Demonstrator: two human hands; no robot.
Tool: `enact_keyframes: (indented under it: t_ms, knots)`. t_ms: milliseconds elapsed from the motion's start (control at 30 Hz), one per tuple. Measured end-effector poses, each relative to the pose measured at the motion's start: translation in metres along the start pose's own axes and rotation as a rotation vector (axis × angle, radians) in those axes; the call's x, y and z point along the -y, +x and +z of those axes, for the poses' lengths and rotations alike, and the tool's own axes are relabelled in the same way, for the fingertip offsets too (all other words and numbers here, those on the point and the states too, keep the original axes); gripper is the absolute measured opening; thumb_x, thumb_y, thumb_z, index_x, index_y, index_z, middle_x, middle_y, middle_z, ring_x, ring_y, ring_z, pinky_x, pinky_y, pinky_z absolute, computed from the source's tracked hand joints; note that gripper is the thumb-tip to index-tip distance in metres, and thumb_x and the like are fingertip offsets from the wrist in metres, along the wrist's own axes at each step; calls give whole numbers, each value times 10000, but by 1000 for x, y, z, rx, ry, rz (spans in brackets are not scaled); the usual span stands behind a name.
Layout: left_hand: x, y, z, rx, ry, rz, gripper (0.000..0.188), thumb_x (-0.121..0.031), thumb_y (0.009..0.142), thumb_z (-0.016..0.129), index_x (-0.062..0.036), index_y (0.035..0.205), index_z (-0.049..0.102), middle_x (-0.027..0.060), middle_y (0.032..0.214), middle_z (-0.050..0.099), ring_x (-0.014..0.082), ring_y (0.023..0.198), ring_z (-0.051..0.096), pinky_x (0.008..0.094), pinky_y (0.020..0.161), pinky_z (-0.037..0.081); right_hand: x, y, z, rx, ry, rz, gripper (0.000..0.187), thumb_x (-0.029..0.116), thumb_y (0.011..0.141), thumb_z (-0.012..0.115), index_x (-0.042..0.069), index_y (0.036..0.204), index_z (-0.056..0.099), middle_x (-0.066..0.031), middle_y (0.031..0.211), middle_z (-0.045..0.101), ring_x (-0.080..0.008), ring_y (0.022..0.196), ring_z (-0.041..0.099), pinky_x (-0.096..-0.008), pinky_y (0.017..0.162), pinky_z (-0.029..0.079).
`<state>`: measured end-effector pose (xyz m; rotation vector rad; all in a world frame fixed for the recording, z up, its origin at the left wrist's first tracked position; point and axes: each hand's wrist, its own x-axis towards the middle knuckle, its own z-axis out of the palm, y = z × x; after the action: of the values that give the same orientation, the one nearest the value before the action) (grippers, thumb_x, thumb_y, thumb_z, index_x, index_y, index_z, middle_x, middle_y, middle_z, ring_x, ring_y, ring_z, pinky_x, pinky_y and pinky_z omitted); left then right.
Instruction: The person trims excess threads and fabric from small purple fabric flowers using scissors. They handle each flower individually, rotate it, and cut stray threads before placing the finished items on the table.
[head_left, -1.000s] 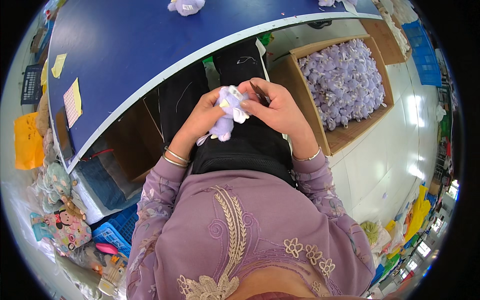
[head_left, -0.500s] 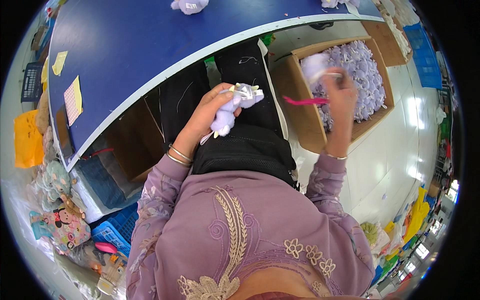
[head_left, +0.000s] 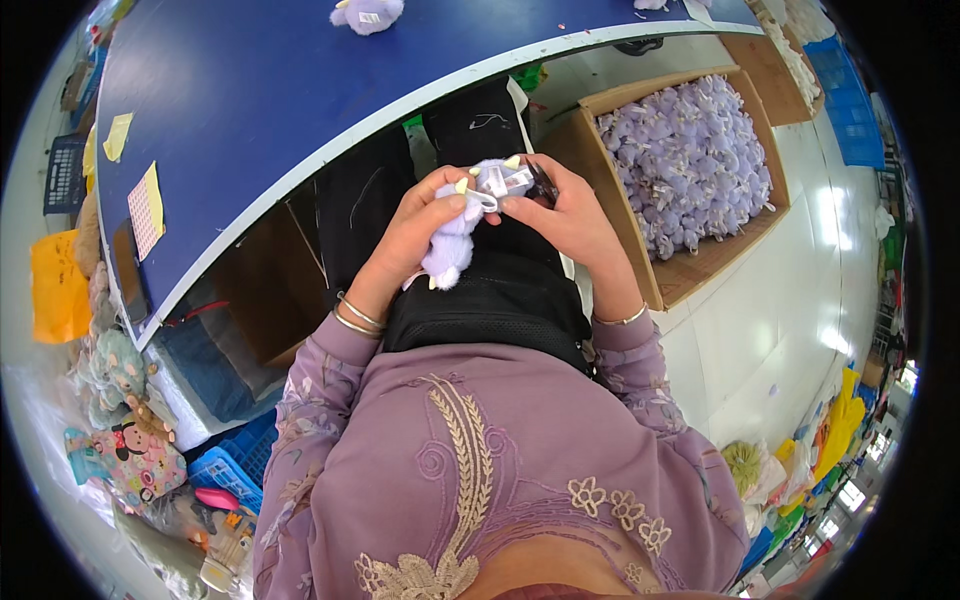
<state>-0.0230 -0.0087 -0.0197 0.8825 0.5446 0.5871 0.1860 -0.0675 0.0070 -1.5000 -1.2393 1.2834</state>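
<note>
Over my lap, my left hand is closed around fluffy lavender plush with small yellow points and a white loop. More lavender plush lies at its upper end, and I cannot tell whether it is one toy or two. My right hand meets it from the right, thumb and fingers pinching near a white label. A small dark tool sticks out between the fingers of that hand; its working end is hidden.
An open cardboard box full of lavender plush toys stands to the right. Ahead is a blue table with another lavender toy on it. Blue crates and bagged plush toys crowd the left floor.
My right hand has come left from over the box to the plush in my left hand. The pale blurred thing and the pink strand beside it no longer show. My left hand stays nearly still.
</note>
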Motion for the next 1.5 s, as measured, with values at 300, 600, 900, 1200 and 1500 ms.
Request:
enact_keyframes:
  t_ms: [300, 600, 900, 1200, 1500]
  knots:
    - [1, 1, 5, 15, -41, 41, 246, -220, 912, 607, -45, 1080, 568, 110, 1115, 630, 172, 875, 648, 290, 799, 503, -7, 4, 0, 50, 290, 34, 333, 82, 808, 731, 10, 1086, 562, 32, 896, 559, -16, 769, 477, -184, 667, 402]
    - [9, 8, 2, -198, 56, -70, 275, -255, 922, 640, -62, 1107, 573, 21, 936, 636, 79, 812, 601, 217, 683, 474, -17, -3, 9, -85, -15, -254, 283, -42, 772, 653, 56, 1026, 577, 7, 901, 524, -71, 725, 470, -223, 642, 403]
    - [9, 9, 2, -127, 110, -89, 349, -239, 905, 664, -39, 1174, 566, 24, 977, 621, 80, 824, 589, 232, 719, 486, -13, -8, 9, -88, -306, -434, 293, -74, 755, 608, 58, 1016, 599, -74, 928, 507, -202, 746, 543, -287, 661, 449]
    - [6, 7, 3, -49, 28, -63, 349, -184, 901, 637, -39, 1204, 540, 65, 998, 628, 125, 837, 625, 253, 710, 506, -31, -10, -23, -426, -284, -181, 311, 34, 790, 674, 63, 1089, 593, -50, 938, 579, -133, 793, 557, -262, 712, 469]
    - [-1, 8, 11, 53, 78, 49, 539, -92, 837, 546, -31, 1358, 421, 130, 1219, 561, 183, 963, 615, 285, 894, 475, 0, -14, -109, -771, -91, -14, 271, 156, 882, 657, 23, 1119, 654, 0, 827, 635, -82, 730, 554, -244, 701, 466]
